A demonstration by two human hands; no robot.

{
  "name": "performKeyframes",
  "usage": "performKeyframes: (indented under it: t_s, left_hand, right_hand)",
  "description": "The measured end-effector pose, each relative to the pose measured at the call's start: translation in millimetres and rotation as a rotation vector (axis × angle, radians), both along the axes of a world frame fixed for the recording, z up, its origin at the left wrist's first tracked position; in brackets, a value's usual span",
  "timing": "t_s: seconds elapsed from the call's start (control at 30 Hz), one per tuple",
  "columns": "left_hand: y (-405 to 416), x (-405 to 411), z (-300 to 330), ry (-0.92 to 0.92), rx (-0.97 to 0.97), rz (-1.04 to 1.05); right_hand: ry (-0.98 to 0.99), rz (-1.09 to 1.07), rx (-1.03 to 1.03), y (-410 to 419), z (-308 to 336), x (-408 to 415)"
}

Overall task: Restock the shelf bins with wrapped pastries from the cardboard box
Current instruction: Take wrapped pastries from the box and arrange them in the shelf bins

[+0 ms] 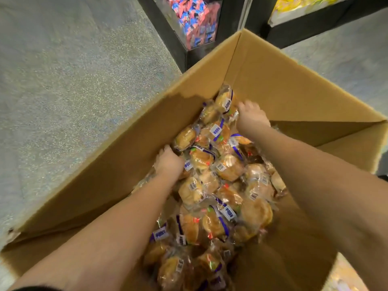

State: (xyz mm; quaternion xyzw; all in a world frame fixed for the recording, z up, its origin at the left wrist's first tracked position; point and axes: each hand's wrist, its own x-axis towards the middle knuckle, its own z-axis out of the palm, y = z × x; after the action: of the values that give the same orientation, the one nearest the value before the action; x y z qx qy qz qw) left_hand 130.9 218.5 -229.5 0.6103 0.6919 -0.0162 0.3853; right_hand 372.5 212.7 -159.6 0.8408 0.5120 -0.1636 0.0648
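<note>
— Where are the arms?
— Both bare forearms reach forward and down, side by side, the right one stretched a little further than the left.
— And the hands?
— The left hand is seen from the back, its fingers bent downward and out of sight. The right hand is also back-up, knuckles raised, fingers curled under.
— Gripping anything?
— The fingertips are hidden, so that cannot be told for either hand.

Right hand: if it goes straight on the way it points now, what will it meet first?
Probably the wrapped pastry lying just beyond the right hand, then the cardboard box wall behind it. Depth is hard to judge, and the fingers are buried among the wrappers.
</note>
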Motion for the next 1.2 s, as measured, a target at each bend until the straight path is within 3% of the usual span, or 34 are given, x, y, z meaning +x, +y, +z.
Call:
performKeyframes:
  t_s: [0.07, 0.1, 0.23, 0.37, 0.57, 0.77, 1.03, 1.2]
  left_hand:
    - [3, 7, -19, -0.013, 0.024, -0.003]
    - [2, 11, -26, -0.019, 0.032, 0.0]
    - [2, 19, -45, -0.063, 0.071, 0.087]
    - [7, 23, -52, -0.106, 0.068, 0.127]
    - [8, 28, -44, -0.131, 0.104, 0.082]
    - [-4, 16, -23, -0.25, 0.165, 0.09]
    - [-33, -5, 38, -0.38, 0.001, 0.196]
    - [-68, -21, 99, -0.57, -0.093, 0.344]
  right_hand:
    - [0.006, 0.07, 0.029, 22, -8, 4]
    - [0.086, -0.021, 0.065, 32, -9, 6]
    - [0.479, -0.679, 0.231, 53, -25, 13]
    - [0.809, -0.797, 0.203, 54, -49, 7]
    - [1.109, -1.008, 0.314, 57, -60, 3]
    - [1.284, -1.065, 0.323, 50, -49, 5]
    - [1.275, -0.856, 0.295, 18, -10, -7]
    - [1.337, -0.764, 0.246, -38, 46, -22]
